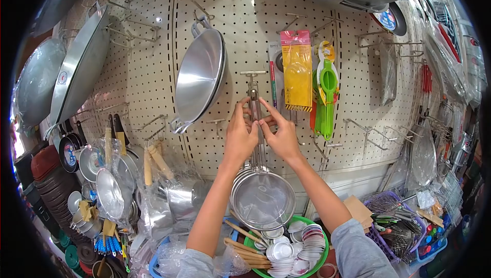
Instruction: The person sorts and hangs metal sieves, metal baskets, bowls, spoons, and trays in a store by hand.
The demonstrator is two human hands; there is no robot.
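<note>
Several round mesh strainers (264, 200) hang in a stack from a metal hook (252, 75) on the pegboard, handles up and mesh bowls down. My left hand (242, 134) is closed round the left side of the strainer handles, just below the hook. From the right, my right hand (280, 131) pinches the same handles, thumb and fingers close to those of my left hand. Right of the hands hang a yellow packaged item (297, 76) and a green squeezer (327, 86). A metal wok (199, 73) hangs to their left.
Below the strainers stands a green basin (323, 257) with small dishes and wooden-handled tools. Bare hooks (368, 132) stick out at the right. Wrapped pans (110, 191) hang at the lower left; a purple basket (381, 247) of utensils sits at the lower right.
</note>
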